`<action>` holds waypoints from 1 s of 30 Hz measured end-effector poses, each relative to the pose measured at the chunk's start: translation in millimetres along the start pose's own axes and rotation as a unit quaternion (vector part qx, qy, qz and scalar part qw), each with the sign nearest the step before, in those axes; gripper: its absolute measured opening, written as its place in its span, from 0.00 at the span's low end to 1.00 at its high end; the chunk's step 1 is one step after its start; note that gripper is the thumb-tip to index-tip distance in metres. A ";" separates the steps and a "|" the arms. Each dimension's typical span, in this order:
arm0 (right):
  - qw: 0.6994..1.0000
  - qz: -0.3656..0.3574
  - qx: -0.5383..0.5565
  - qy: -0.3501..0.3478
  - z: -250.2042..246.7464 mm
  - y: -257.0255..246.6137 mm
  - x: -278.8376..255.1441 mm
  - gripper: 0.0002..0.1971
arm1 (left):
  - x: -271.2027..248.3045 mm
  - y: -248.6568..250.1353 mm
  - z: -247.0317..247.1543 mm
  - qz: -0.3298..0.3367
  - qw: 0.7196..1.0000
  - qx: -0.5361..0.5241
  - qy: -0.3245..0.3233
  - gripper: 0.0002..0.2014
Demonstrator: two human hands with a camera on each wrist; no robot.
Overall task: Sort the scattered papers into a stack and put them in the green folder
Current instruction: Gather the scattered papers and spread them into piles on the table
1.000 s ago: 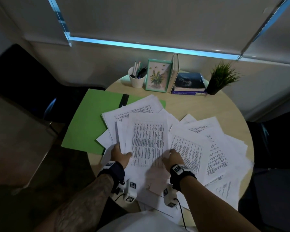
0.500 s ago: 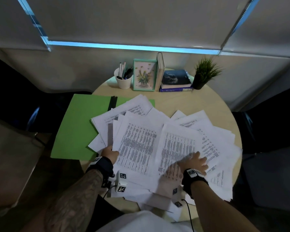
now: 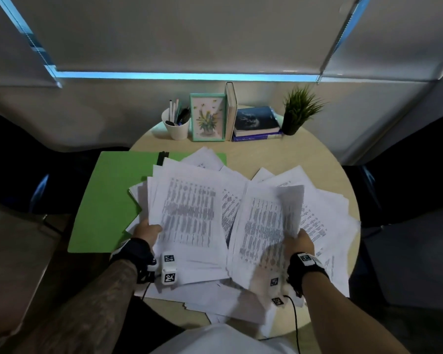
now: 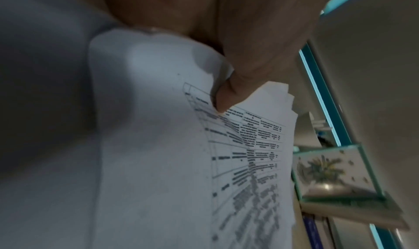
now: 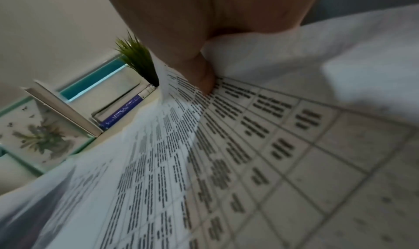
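Left hand (image 3: pixel 147 229) held a bundle of papers (image 3: pixel 189 215) by its near-left edge, thumb (image 4: pixel 229 95) pressed on the top sheet. Right hand (image 3: pixel 299 242) pinched another sheaf (image 3: pixel 264 226), thumb on the printed table. More loose sheets (image 3: pixel 325 221) fanned right of the bundles across the round bench (image 3: pixel 279 157). Green folder (image 3: pixel 115 198) lay open left of the papers, its right part covered by them. Behind the papers: pen cup (image 3: pixel 176 125), framed picture (image 3: pixel 208 117), upright book (image 3: pixel 231 111), stacked books (image 3: pixel 256 123), potted plant (image 3: pixel 298 109). Fingers under the sheets hidden; print blurred.
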State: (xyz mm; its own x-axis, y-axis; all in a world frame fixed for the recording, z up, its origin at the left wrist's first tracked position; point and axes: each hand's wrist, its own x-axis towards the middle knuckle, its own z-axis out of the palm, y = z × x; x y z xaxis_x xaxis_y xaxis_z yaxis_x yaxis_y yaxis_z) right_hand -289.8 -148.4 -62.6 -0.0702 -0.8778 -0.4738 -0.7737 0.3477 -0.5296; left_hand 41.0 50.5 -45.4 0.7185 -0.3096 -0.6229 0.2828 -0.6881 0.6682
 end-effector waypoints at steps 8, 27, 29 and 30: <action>0.996 -0.046 0.069 -0.011 -22.4 -30.4 -16.0 0.06 | -17.1 25.0 -9.6 -0.019 0.996 -0.087 -0.024 0.22; 0.970 -0.144 0.055 -0.186 0.7 -83.5 -66.4 0.05 | -37.5 26.7 50.2 0.018 0.982 -0.025 -0.187 0.21; 0.968 -0.152 0.062 -0.190 -3.3 -86.5 -67.9 0.05 | -37.8 33.1 47.5 0.034 0.980 -0.049 -0.191 0.19; 0.967 -0.153 0.078 -0.189 -6.2 -89.3 -68.5 0.06 | -33.8 36.2 47.5 0.055 0.978 -0.061 -0.193 0.13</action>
State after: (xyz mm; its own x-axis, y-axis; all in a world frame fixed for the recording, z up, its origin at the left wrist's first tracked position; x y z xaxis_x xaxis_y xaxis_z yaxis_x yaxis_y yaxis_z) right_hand -219.9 -121.3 21.5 0.4050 -0.7742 -0.4864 -0.6152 0.1628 -0.7714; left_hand -3.2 4.9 -19.5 0.4623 -0.6171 -0.6367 0.3078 -0.5617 0.7679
